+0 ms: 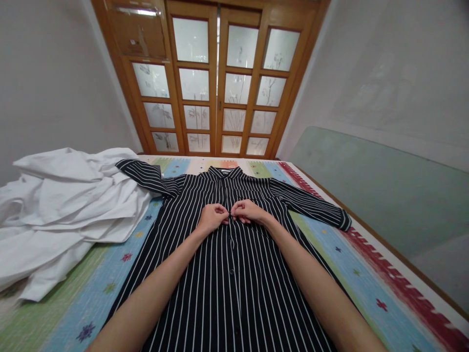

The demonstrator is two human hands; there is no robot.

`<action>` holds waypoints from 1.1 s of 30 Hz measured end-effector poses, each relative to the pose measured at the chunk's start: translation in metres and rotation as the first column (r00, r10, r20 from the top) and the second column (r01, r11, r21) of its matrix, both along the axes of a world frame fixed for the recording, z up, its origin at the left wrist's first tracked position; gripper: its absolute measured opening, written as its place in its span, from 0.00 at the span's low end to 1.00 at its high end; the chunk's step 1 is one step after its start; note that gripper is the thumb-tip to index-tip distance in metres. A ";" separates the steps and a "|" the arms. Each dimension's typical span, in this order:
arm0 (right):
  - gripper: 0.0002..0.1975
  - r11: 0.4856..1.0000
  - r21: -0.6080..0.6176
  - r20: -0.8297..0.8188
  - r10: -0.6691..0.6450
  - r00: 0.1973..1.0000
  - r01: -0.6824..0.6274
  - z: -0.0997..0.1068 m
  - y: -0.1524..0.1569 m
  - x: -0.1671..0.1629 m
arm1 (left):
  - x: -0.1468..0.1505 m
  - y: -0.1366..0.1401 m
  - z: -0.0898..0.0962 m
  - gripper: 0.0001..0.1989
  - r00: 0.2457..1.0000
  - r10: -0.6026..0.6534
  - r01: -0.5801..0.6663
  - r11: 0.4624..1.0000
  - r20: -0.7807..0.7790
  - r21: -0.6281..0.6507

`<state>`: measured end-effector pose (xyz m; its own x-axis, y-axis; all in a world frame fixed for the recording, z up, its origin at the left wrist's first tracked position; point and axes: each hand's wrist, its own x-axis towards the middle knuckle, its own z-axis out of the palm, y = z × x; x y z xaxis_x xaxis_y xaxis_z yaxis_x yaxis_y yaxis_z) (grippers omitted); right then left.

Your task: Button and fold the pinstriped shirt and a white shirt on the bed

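Note:
A black shirt with white stripes (205,293) lies spread face up, its collar at the far end and its sleeves out to both sides. Over the front placket, below the collar, my two hands meet. My left hand (213,217) pinches the placket edge between thumb and fingers. Close beside it, my right hand (247,211) pinches the other side of the placket. Whatever button lies between the fingertips is too small to make out. Nearer to me, a dark button (231,272) shows on the placket.
White crumpled cloth (73,195) is heaped at the left, touching the shirt's left-hand sleeve. A patterned, striped bedspread (124,274) lies under everything. A pale green panel (384,181) stands along the right side. Wooden doors with glass panes (216,78) are at the back.

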<state>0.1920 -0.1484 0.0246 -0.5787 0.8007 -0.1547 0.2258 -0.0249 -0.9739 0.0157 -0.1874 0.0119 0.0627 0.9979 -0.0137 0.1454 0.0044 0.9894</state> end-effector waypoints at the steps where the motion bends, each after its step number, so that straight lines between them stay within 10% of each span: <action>1: 0.06 1.000 0.002 0.007 0.002 1.000 -0.002 0.000 0.000 0.000 | 0.000 0.000 -0.001 0.06 1.000 -0.005 0.005 1.000 0.000 0.003; 22: 0.03 0.993 0.095 0.053 0.063 0.997 -0.068 -0.006 0.004 0.000 | -0.001 -0.001 0.010 0.07 0.974 -0.198 0.184 0.976 -0.113 -0.118; 33: 0.03 0.993 0.090 0.059 -0.085 0.995 0.079 -0.003 -0.002 -0.006 | 0.002 -0.011 0.014 0.05 0.940 -0.076 0.097 0.994 -0.333 0.046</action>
<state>0.1864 -0.1499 0.0217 -0.5019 0.8571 -0.1162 0.2874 0.0386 -0.9570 0.0179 -0.1982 0.0262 0.1509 0.9885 0.0119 0.4613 -0.0810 0.8835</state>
